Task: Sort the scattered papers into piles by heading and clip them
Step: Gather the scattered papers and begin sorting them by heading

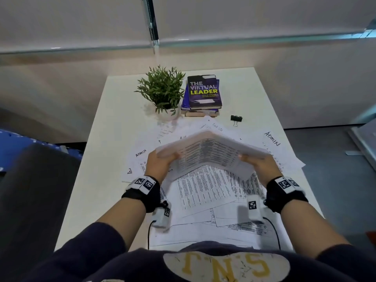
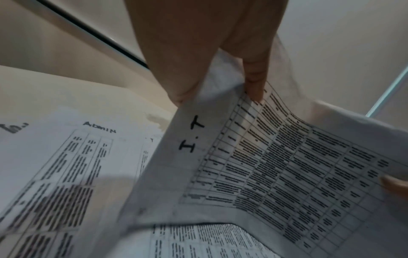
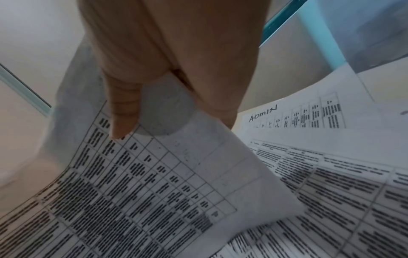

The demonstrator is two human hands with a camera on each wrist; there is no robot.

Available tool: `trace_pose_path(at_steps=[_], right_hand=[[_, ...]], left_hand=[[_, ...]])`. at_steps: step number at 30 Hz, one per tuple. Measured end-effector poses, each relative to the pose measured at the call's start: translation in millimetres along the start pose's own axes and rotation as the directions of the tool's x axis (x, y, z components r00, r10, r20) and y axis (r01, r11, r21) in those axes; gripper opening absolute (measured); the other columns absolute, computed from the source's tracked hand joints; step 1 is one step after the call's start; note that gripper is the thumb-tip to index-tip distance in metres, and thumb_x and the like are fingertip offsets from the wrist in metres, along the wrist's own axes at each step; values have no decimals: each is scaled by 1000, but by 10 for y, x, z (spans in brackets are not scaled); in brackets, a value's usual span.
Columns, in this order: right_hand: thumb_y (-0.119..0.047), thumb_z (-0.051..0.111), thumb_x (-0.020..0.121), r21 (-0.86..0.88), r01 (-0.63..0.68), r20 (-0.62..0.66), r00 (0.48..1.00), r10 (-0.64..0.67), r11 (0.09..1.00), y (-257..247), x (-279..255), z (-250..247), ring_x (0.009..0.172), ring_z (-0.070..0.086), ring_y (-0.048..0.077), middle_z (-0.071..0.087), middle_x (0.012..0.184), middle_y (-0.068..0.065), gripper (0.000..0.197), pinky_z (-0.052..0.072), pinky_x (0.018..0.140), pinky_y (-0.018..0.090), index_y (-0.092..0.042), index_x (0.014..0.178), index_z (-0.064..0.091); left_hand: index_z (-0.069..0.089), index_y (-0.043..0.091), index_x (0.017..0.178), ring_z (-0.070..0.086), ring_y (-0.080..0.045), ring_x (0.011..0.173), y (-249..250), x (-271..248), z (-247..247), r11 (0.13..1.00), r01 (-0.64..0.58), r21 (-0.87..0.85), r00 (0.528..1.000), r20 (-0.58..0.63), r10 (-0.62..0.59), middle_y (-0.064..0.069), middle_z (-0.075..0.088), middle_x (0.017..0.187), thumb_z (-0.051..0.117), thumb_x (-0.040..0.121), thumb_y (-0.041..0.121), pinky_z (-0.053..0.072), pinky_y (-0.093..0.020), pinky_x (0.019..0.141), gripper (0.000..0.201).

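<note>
A sheet headed "I.T" (image 1: pixel 211 151) (image 2: pixel 276 165) (image 3: pixel 143 183) is held up over the desk, bowed upward in the middle. My left hand (image 1: pixel 160 161) (image 2: pixel 212 69) pinches its left end, thumb on the printed side. My right hand (image 1: pixel 258 163) (image 3: pixel 159 78) pinches its right end the same way. Under it, several printed sheets (image 1: pixel 203 192) lie scattered and overlapping. One headed "Admin" (image 1: pixel 140 153) (image 2: pixel 66 157) lies at the left, another "Admin" sheet (image 1: pixel 272 139) (image 3: pixel 298 115) at the right. A black binder clip (image 1: pixel 236 119) sits behind the papers.
A potted green plant (image 1: pixel 162 92) and a stack of books (image 1: pixel 203 94) stand at the far middle of the white desk (image 1: pixel 101 159). A dark chair back (image 1: pixel 36 190) is at the left. A wall lies behind the desk.
</note>
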State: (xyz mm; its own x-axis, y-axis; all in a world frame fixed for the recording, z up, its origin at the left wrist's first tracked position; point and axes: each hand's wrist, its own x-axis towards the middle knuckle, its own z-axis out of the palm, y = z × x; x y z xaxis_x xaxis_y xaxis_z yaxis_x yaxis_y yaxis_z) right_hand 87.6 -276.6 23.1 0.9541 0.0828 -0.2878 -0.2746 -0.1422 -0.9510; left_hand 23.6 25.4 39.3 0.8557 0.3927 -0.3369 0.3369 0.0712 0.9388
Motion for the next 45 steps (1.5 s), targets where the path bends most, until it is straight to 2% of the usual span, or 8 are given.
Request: trace_pose_path(at_steps=[6,18,21,25,31,37,41,45], right_hand=[[-14,79,68,-71,92,-44,995,-95,993,-153,-30,-131,85,64,19,71,96,0,29,51,74,36,-23,94,71],[-4,66,88,-359,320,-33,934,-355,877,-280,-90,-139,81,55,-4,62,103,-12,51,39,73,1,-38,126,60],[0,69,84,-145,216,-93,969,-230,966,-277,-67,-145,76,58,-6,60,99,-7,66,46,72,8,-34,138,50],[-10,72,82,-47,22,-76,997,-26,999,-163,-32,-8,103,64,29,70,105,3,31,48,73,31,-19,112,69],[-6,69,81,9,20,-102,995,-19,1000,-238,-18,10,94,66,25,73,102,5,24,49,72,32,-11,105,71],[-2,73,75,4,-173,-33,984,173,985,-17,-58,-17,99,68,30,74,103,5,30,53,88,47,-15,102,70],[-3,77,73,-96,-109,-164,982,92,989,-206,5,-108,106,62,26,66,114,5,49,51,77,33,-12,118,59],[-29,85,68,-674,68,-173,953,-247,736,-565,194,-178,133,38,23,39,144,4,88,29,113,46,-24,142,38]], left_hand=[[69,11,87,61,-15,78,62,69,-135,991,-129,37,992,4,129,2,70,84,80,76,30,48,-29,71,25],[66,13,81,53,-16,69,28,113,-128,992,-122,-41,992,-44,120,1,61,75,59,93,44,38,-28,67,33],[60,24,91,59,-16,81,-21,87,-100,987,-155,31,988,-2,155,2,65,93,69,72,56,47,-32,72,39],[62,21,96,63,-17,87,-90,103,-31,984,-134,114,991,5,135,-1,69,98,81,76,30,51,-33,74,30],[70,14,112,70,-14,92,-4,154,-76,994,-104,46,993,-58,106,1,75,101,77,81,20,51,-11,61,32],[69,12,110,70,-18,90,-179,52,-47,985,25,169,999,38,-32,0,74,99,76,83,21,56,-27,73,29],[68,11,110,69,-19,91,54,113,10,972,-38,233,998,54,26,-3,73,101,72,86,24,55,-30,74,27],[67,22,99,64,-10,85,531,150,47,910,-235,341,968,166,188,5,70,93,71,87,19,47,-21,74,13]])
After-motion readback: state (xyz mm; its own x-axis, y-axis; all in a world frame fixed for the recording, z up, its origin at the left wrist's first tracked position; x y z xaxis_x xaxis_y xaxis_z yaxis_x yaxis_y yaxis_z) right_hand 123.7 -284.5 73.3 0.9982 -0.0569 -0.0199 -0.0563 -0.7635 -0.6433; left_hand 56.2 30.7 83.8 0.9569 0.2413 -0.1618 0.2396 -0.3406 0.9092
